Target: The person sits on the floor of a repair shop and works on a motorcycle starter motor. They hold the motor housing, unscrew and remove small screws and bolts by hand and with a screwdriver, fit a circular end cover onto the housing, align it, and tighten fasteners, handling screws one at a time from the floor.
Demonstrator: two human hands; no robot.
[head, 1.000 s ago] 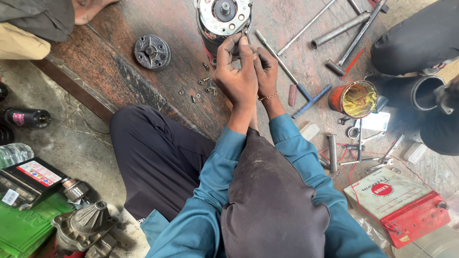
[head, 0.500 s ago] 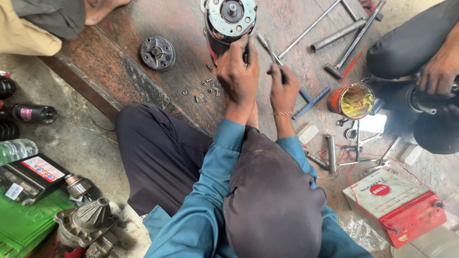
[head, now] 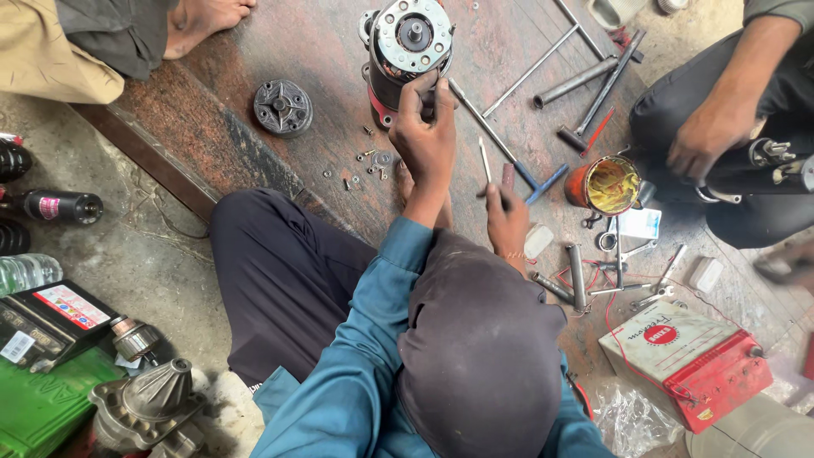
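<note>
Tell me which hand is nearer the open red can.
The right. The right hand, holding a thin tool, is just left of the can in the picture; the left hand is farther off, on the motor.

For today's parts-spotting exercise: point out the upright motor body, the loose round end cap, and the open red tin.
Motor body (head: pixel 410 38): head view, on its round metal top face.
Round end cap (head: pixel 283 107): head view, on its dark centre hub.
Red tin (head: pixel 607 185): head view, on the yellow contents inside its rim.

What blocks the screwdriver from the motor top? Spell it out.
The left hand grips the motor on its near side, directly between its top and the screwdriver held in the right hand. Nothing else visible lies between them.
</note>
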